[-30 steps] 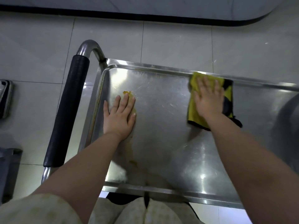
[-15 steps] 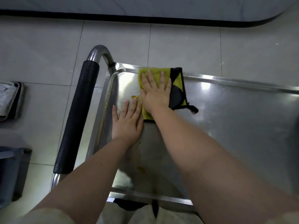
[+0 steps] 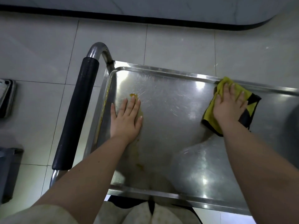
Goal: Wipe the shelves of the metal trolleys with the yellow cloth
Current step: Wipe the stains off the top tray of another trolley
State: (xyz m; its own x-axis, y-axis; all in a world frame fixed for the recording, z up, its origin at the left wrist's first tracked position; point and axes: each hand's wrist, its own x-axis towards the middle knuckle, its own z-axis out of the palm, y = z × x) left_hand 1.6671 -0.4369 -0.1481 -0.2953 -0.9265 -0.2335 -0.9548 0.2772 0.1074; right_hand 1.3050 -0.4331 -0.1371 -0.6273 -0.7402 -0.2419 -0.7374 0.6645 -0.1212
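Head view: with left hand (image 3: 125,118) flat on shelf (image 3: 169,126), right hand (image 3: 229,105) flat on yellow cloth (image 3: 210,117), sweep left over orange stain (image 3: 134,95), pressing evenly.

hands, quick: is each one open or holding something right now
Left hand: open, flat on the shelf, holding nothing.
Right hand: open, straight fingers pressing the yellow cloth onto the shelf.
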